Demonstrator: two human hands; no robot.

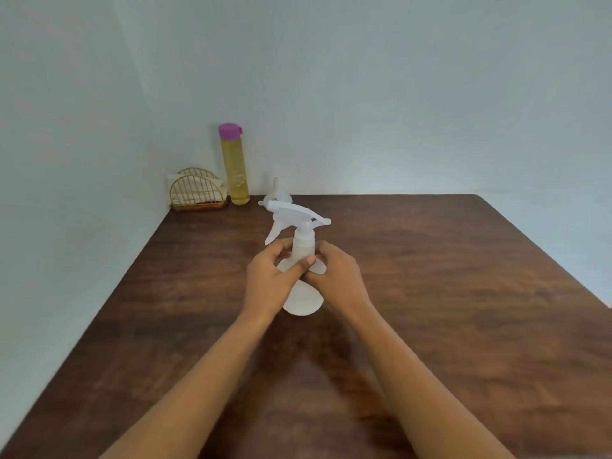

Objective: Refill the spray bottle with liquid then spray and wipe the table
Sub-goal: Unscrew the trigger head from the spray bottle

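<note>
A translucent white spray bottle (pixel 303 248) with a white trigger head stands upright in the middle of the dark wooden table (pixel 447 293). My left hand (pixel 270 279) grips its body from the left, thumb across the front. My right hand (pixel 336 274) holds it from the right, fingers curled behind it. A tall bottle of yellow liquid (pixel 234 170) with a purple cap stands at the table's far left corner. A small clear funnel (pixel 278 195) lies upside down just behind the spray head.
A gold wire napkin holder (pixel 198 190) with white napkins sits in the far left corner against the wall. Pale walls close the table's far and left sides. The table's right edge runs diagonally at the far right.
</note>
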